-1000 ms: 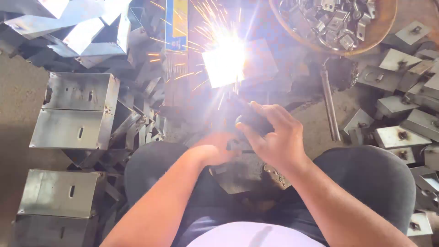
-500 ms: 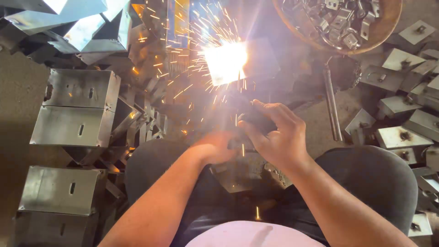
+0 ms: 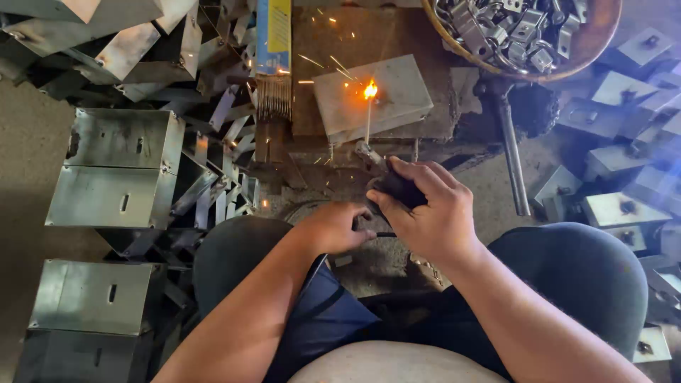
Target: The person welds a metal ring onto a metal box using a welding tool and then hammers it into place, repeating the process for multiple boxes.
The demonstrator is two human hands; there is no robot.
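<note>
Right hand (image 3: 425, 213) grips the dark welding electrode holder (image 3: 394, 186); left hand (image 3: 339, 227) is curled shut beneath it. Sparks (bare skin) from the grey steel plate (image 3: 397, 96) could burn both.

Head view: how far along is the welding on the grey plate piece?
Done: finished boxes stacked at left. In hand: the right hand grips the holder, its rod glowing on the plate; the left hand is beside it. Left: loose brackets fill the bowl.
</note>
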